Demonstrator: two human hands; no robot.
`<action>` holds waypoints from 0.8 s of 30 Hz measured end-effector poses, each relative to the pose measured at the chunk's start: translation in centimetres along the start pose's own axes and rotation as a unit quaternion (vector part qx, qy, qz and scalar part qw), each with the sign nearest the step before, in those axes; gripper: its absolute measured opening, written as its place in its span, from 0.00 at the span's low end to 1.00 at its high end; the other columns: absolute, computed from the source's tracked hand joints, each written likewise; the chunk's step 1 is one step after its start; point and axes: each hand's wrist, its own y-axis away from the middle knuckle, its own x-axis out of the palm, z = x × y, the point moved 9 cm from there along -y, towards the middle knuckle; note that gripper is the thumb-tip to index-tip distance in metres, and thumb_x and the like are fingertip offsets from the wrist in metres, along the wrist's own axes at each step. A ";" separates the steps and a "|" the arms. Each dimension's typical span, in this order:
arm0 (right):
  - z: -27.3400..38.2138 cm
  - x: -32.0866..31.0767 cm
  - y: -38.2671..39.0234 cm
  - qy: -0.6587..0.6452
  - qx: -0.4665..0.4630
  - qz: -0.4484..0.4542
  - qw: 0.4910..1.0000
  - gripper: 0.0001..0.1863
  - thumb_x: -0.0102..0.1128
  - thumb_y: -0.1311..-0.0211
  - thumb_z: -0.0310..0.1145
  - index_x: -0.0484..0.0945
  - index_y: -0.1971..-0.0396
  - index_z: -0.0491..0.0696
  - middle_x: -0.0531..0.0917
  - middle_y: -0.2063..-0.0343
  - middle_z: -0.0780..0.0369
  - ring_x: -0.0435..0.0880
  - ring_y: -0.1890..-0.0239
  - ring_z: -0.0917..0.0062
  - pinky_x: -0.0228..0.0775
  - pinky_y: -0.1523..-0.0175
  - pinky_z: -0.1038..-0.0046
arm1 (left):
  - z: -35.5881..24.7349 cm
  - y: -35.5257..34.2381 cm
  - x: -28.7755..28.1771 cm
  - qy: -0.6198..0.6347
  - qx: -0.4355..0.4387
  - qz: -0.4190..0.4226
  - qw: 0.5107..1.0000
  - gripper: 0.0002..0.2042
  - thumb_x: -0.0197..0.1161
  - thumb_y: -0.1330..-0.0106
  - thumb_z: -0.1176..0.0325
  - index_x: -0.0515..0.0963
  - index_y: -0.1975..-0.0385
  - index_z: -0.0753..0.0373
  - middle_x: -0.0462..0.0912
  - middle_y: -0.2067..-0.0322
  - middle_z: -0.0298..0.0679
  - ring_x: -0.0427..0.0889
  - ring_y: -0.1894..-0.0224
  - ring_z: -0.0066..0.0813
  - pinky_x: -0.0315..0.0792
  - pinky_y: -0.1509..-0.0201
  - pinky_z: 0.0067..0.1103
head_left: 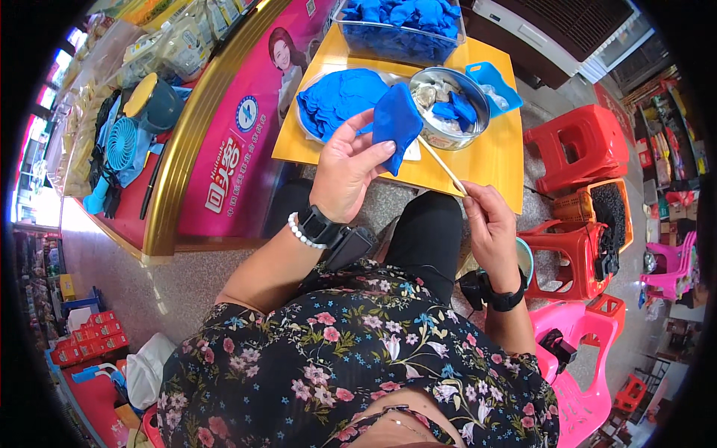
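My left hand point(345, 168) pinches a blue fabric piece point(396, 119) with the thumb on its face. My right hand point(489, 220) grips a thin light wooden stick point(441, 157), whose far end reaches the right side of the fabric piece; whether it goes inside I cannot tell. Behind them on the yellow table point(499, 168) are a pile of flat blue pieces point(332, 101) in a shallow container, a steel bowl point(478, 123) holding white material and blue pieces, and a light blue plastic tray point(506, 95). A clear bin point(396, 48) of blue pieces stands at the back.
A pink display counter point(246, 172) with fans and packages on top runs along the left. Red stools point(575, 149), an orange basket point(605, 194) with dark material and a pink chair point(582, 403) stand on my right. A cabinet-like appliance point(530, 37) is beyond the table. My lap is below.
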 end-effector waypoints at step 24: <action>0.5 0.6 -0.1 0.016 -0.002 0.015 1.000 0.08 0.55 0.40 0.24 0.78 0.61 0.41 0.73 0.79 0.58 0.72 0.77 0.73 0.63 0.71 0.75 | -0.7 0.0 0.5 -0.073 0.061 0.004 0.996 0.24 0.62 0.42 0.80 0.65 0.46 0.66 0.81 0.61 0.40 0.80 0.61 0.22 0.75 0.59 0.17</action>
